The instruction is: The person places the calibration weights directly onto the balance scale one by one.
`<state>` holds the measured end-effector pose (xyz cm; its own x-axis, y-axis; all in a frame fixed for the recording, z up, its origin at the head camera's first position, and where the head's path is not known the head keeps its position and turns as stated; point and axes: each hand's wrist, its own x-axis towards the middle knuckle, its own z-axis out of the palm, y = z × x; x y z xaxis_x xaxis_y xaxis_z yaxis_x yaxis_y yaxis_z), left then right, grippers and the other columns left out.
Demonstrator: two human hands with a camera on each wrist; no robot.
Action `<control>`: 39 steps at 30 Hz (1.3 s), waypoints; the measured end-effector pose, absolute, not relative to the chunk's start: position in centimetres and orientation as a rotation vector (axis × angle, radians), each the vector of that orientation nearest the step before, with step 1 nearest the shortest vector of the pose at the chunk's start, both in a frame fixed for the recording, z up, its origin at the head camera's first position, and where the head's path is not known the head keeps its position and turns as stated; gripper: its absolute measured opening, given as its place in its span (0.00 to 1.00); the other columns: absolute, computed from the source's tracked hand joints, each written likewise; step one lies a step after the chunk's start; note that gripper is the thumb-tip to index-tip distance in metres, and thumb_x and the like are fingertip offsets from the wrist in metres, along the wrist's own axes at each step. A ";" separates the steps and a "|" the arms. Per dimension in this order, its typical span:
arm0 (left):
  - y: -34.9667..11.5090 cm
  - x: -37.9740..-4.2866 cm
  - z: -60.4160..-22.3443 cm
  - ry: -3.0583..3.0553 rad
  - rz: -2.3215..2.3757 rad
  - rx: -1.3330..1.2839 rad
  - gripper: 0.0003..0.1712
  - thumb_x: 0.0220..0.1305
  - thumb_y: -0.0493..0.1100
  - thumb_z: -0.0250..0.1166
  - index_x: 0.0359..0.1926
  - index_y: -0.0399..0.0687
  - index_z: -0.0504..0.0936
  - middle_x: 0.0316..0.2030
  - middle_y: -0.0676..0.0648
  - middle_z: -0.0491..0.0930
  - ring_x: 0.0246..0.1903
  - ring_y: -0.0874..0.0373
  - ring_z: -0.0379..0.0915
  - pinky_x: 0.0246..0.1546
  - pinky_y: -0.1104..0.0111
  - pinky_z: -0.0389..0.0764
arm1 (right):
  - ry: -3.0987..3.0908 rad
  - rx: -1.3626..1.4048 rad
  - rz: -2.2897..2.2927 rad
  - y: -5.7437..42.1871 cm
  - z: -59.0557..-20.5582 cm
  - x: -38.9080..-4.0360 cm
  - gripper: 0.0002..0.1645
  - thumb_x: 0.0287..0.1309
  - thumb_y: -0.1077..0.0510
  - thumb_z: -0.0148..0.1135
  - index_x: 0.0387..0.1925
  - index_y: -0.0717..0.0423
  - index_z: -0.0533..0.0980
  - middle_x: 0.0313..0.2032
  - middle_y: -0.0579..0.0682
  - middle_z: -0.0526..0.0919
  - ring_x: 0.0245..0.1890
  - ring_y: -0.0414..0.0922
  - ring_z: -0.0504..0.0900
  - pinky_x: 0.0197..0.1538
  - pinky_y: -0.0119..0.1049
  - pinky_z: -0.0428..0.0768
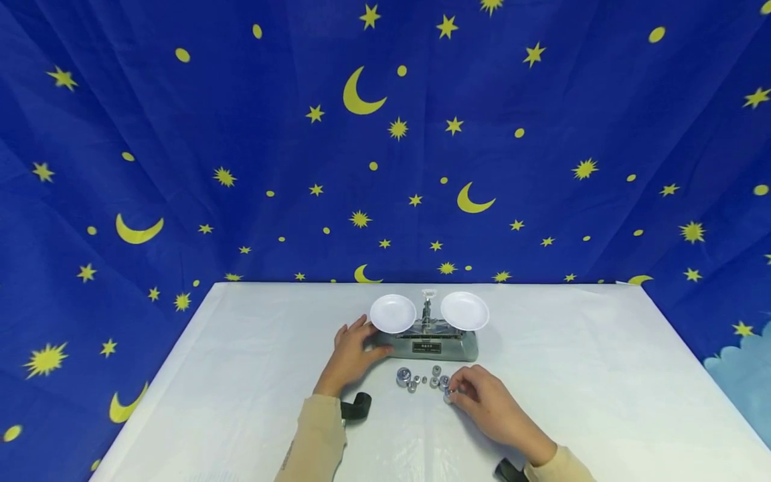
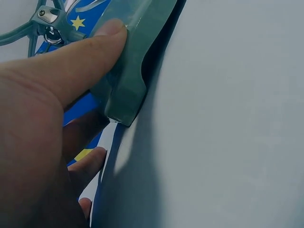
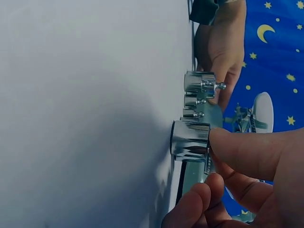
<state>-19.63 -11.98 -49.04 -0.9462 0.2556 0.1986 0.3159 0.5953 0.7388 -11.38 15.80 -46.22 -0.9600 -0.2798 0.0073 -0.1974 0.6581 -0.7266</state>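
scale (image 1: 427,347), well in from table's (image 1: 578,361) sides, is gripped by spread left hand (image 1: 349,355); weight (image 3: 189,140) is pinched, seemingly at top, by right hand (image 1: 490,407).

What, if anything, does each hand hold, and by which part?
The right hand pinches a metal weight by its top end; the left hand grips the balance base by its left end.

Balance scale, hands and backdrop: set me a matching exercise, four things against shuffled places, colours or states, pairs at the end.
1. Left hand
2. Scale pans
3. Right hand
4. Backdrop

A. Pinching a metal weight
B. Blue, yellow pattern
C. Touching the left end of the base
D. White, above the base

Pairs: 1-C, 2-D, 3-A, 4-B
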 end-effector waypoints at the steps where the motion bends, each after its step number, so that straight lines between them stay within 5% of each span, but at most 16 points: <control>1: -12.0 -19.6 -49.0 -2.742 -1.293 -0.490 0.29 0.57 0.48 0.75 0.57 0.41 0.82 0.62 0.39 0.77 0.70 0.35 0.59 0.69 0.34 0.43 | 2.770 -0.407 -1.192 15.8 -46.2 -11.4 0.06 0.59 0.58 0.69 0.35 0.47 0.77 0.31 0.42 0.71 0.31 0.37 0.69 0.35 0.31 0.73; 39: -11.9 -19.6 -49.4 -2.758 -1.277 -0.471 0.32 0.60 0.50 0.73 0.62 0.41 0.79 0.63 0.40 0.77 0.72 0.37 0.58 0.71 0.37 0.42 | 2.782 -0.431 -1.362 15.3 -43.6 -11.8 0.05 0.60 0.62 0.68 0.35 0.52 0.79 0.30 0.43 0.73 0.31 0.37 0.71 0.35 0.29 0.76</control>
<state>-19.61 -11.86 -49.38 -0.9509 0.2468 0.1866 0.3020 0.6089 0.7335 -11.81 15.32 -43.56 -0.9620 -0.2512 0.1072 -0.2387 0.5825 -0.7770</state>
